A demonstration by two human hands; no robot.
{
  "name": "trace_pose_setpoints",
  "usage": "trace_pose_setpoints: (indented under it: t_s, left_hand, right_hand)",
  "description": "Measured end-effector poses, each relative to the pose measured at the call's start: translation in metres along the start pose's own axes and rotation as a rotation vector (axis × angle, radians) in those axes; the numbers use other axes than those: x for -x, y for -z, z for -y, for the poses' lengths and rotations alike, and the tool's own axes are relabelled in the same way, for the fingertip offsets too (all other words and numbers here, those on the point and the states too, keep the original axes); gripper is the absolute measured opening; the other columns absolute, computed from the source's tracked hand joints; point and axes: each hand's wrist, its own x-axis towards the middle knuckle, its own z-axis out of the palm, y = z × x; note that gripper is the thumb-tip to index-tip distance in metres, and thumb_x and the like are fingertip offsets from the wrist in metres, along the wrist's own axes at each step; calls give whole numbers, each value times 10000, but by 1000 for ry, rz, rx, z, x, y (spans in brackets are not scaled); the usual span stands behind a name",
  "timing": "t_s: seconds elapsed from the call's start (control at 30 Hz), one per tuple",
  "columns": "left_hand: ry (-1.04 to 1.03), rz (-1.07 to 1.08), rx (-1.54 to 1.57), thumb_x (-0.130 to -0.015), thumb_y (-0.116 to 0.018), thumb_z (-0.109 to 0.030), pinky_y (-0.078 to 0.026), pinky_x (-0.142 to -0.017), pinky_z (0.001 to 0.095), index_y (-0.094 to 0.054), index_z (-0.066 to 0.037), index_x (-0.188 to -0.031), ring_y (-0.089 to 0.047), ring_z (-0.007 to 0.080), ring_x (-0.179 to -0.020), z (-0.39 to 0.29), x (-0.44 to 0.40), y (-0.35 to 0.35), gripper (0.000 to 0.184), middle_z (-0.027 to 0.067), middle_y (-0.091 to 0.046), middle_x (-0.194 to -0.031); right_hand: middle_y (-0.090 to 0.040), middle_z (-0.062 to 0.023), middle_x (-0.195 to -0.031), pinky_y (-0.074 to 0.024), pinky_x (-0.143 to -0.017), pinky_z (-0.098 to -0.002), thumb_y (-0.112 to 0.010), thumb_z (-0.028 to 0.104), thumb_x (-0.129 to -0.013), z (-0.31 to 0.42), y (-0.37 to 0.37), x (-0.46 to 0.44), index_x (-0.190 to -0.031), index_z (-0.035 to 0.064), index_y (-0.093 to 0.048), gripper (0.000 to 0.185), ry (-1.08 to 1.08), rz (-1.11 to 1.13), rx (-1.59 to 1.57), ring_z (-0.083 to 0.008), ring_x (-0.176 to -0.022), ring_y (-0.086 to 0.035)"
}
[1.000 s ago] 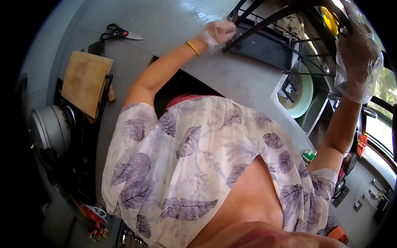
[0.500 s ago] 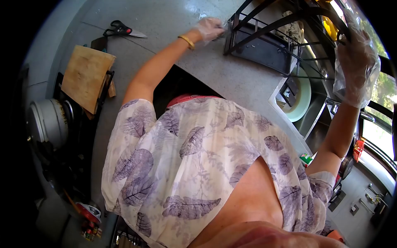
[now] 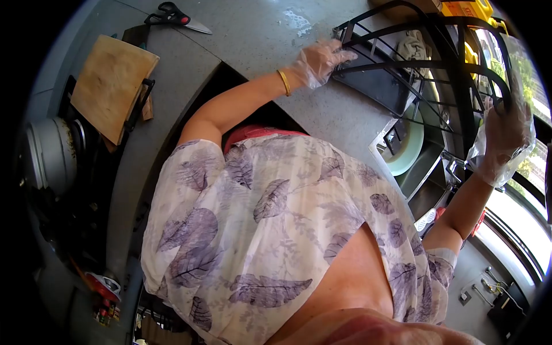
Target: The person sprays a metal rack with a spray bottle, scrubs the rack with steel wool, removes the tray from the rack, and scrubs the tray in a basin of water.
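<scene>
A black metal dish rack (image 3: 463, 86) with curved side bars stands tilted at the upper right. A dark tray (image 3: 374, 86) lies beneath its bars. My left hand (image 3: 322, 62), in a clear plastic glove, has its fingers bent round the rack's near-left corner. At the other end, my right hand (image 3: 506, 135), gloved the same way, is closed round a curved bar of the rack; part of its fingers is hidden. A crumpled beige cloth (image 3: 413, 46) shows behind the bars.
Below the rack is a steel sink (image 3: 422, 167) holding a pale green basin (image 3: 409, 152). Black-handled scissors (image 3: 172, 16) lie on the grey counter (image 3: 241, 29). To the left are a wooden board (image 3: 115, 86) and a metal pot (image 3: 49, 155). A window (image 3: 526, 207) borders the right.
My left hand has moved right, from beside the rack onto its corner. The rack's upper end has shifted right and down with my right hand.
</scene>
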Motion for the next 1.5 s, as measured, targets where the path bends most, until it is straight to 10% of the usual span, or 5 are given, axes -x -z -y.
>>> trace_pose_setpoints:
  t_s: [0.27, 0.8, 1.17, 1.3, 1.5]
  left_hand:
    - [20, 418, 785, -793, -497, -14, -484, -745, 297, -630, -179, -1065, -576, 207, -762, 53, 4, 12, 345, 55, -596, -857]
    - [-142, 420, 214, -795, -465, -44, -482, -685, 312, -606, -132, -1100, -557, 205, -703, 54, -53, -5, 348, 93, -576, -789]
    - [-214, 378, -64, -868, -523, -251, -488, -681, 304, -649, -89, -978, -608, 198, -731, 57, -94, -17, 233, 62, -655, -817]
    - [473, 796, 612, -854, -559, -322, -512, -603, 268, -659, -93, -940, -613, 138, -691, 53, -83, 29, 264, 15, -653, -765]
    - [303, 189, 698, -803, -639, -180, -469, -430, 182, -639, -76, -1013, -567, 114, -511, 51, -158, 49, 234, 100, -636, -766]
  right_hand:
    - [-619, -51, -759, -493, -544, -275, -716, 82, -641, -8, -5, 1, -1151, 189, -587, 538, 34, -19, -49, -158, -598, -600]
    - [-640, -48, -841, -414, -835, -330, -570, -13, -689, 4, 31, 8, -1118, 121, -586, 450, -96, -75, -305, -179, -697, -608]
    - [-586, -92, -752, -486, -644, -318, -549, -53, -664, 0, 27, 9, -1169, 173, -573, 553, -28, -188, -346, -218, -633, -573]
    - [-597, -110, -825, -468, -717, -343, -543, -23, -674, 4, 31, 13, -1174, 177, -563, 539, -93, -158, -331, -250, -676, -570]
    - [-591, -143, -850, -447, -796, -368, -557, -4, -680, 7, 29, 18, -1178, 174, -556, 529, -154, -143, -487, -295, -815, -564]
